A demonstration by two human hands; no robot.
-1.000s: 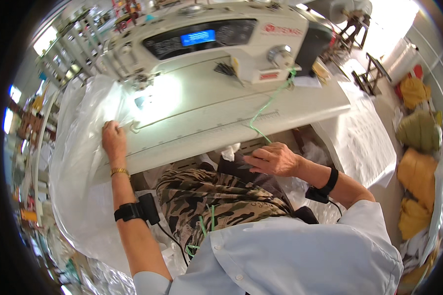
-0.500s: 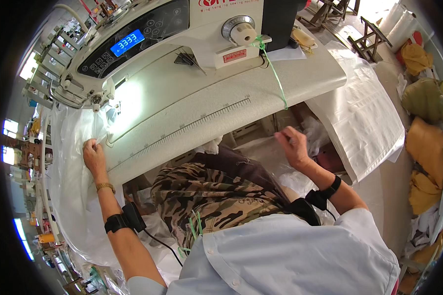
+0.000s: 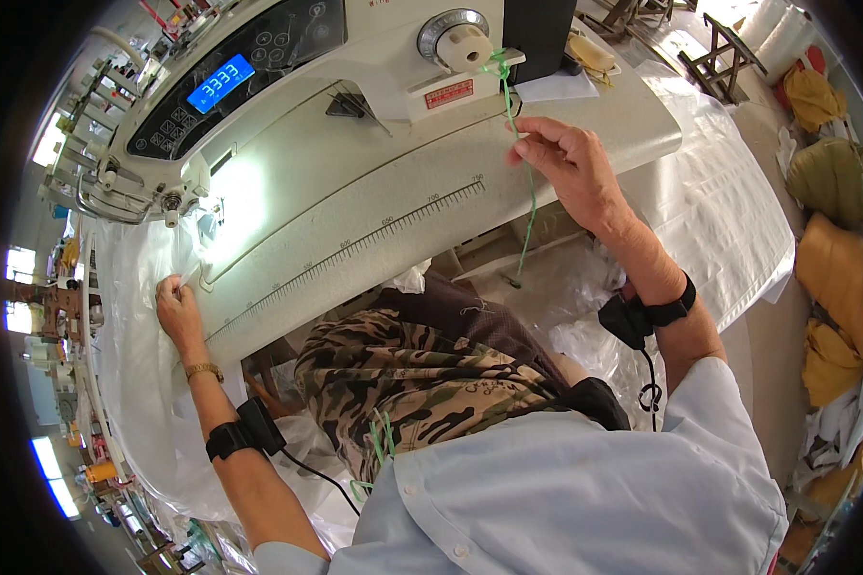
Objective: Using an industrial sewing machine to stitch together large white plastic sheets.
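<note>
My left hand (image 3: 178, 311) is closed at the left end of the sewing machine bed, pinching the edge of a sheer white plastic-like sheet (image 3: 134, 345). This sheet runs under the needle area and drapes off the left side. Above the bed's front edge, my right hand (image 3: 580, 177) has its thumb and forefinger drawn together on a green string (image 3: 532, 206). The string is tied to a bracket below the machine's handwheel (image 3: 465, 48). Its lower end, with a small dark tip, dangles past the bed's edge. The sewing head (image 3: 168, 196) lights the bed (image 3: 374, 182) with a bright lamp.
Dark pointed tools, perhaps tweezers, (image 3: 350, 105) lie on the bed behind the printed ruler. Stacked white sheeting (image 3: 710, 220) covers the surface at right. Yellow-brown cloth bundles (image 3: 839, 278) line the far right. My lap in camouflage cloth (image 3: 403, 383) is below the bed.
My right hand has risen up and left from beside the bed to the green string. The string's lower end has swung down and left. My left hand stays on the sheet.
</note>
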